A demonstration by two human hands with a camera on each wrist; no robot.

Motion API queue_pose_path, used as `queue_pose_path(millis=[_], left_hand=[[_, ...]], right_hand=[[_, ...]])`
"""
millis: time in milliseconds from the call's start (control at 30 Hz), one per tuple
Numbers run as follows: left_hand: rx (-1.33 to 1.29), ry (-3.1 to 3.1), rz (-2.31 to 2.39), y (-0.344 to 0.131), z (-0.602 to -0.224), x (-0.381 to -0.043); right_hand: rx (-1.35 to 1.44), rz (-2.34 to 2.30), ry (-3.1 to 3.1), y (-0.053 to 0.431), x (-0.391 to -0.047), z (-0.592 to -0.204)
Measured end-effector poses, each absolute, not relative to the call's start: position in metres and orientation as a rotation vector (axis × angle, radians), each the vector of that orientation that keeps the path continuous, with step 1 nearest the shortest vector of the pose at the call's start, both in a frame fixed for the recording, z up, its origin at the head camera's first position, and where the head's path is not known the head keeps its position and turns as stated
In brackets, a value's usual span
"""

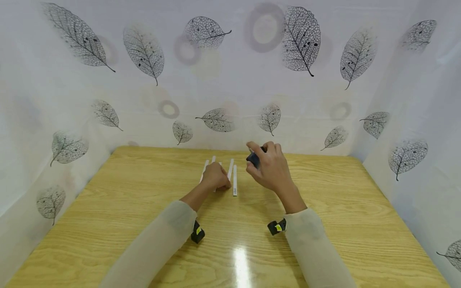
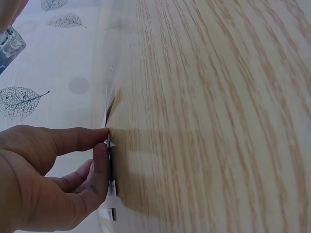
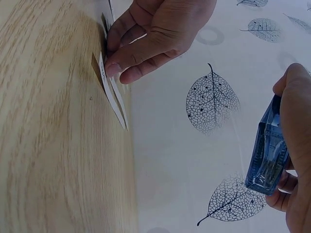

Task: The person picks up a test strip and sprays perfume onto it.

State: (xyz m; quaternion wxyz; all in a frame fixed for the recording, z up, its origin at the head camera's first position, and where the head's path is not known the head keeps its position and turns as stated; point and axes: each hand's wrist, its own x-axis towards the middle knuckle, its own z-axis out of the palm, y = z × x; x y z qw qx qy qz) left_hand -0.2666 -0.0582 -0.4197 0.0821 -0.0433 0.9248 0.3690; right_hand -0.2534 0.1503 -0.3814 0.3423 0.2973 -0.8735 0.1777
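Ctr of head view, one of the white strips (image 1: 235, 182) is pinched btwn thumb + finger by L hand (image 1: 216, 177), bent down at table (image 1: 126, 208). R of ctr, blue bottle (image 1: 253, 160) is held tilted by R hand (image 1: 271, 168), fingers curled round; contents can't be told.

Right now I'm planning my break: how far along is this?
Looks done: paper strips lie spread on the table. In hand: the right hand holds a blue bottle raised; the left hand appears to pinch a strip. Remaining: probably using the bottle, held apart from the strips.
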Motion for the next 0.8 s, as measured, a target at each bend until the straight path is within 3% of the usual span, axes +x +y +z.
queue_pose_path(millis=[800], left_hand=[[-0.184,2.747,1.166,-0.0587,-0.4215,-0.2664]], right_hand=[[0.774,0.468,-2.283,0.1508,-0.2535,-0.3818]])
